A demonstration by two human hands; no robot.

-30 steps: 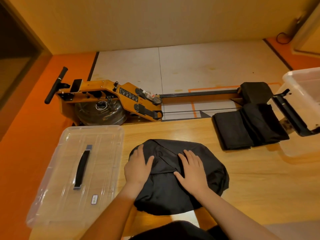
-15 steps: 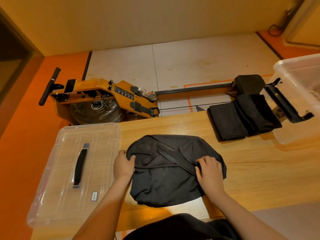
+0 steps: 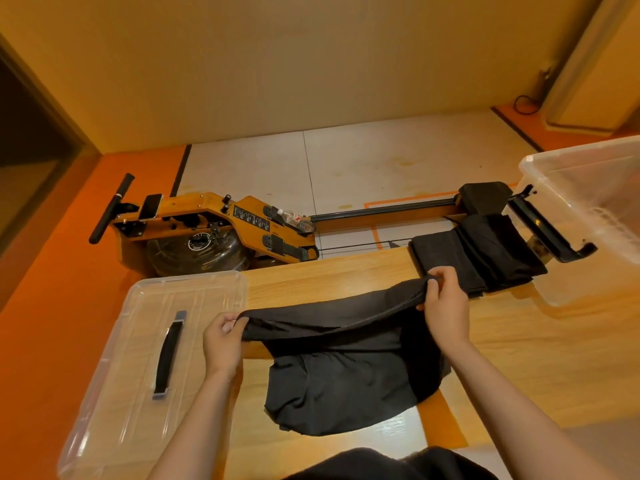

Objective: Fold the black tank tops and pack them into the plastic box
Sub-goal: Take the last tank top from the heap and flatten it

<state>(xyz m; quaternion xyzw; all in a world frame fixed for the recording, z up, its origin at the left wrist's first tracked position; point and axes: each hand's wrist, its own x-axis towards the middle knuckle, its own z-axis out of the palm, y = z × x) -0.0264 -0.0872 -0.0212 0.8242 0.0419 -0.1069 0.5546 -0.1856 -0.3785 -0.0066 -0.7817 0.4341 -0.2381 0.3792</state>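
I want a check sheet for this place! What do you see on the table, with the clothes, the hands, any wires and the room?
Surface: pale wooden table, grain showing.
Job's things: unfolded black tank top, lifted by its upper edge with the lower part on the table; folded black tank tops beside the clear plastic box; clear plastic lid with black handle lying flat at the left.
Clutter: nothing seen.
Grippers: left hand and right hand each pinch the tank top's edge.
Cables: black cable looped on the floor by the far wall.
Surroundings: orange wooden rowing machine behind the table; orange and white floor.
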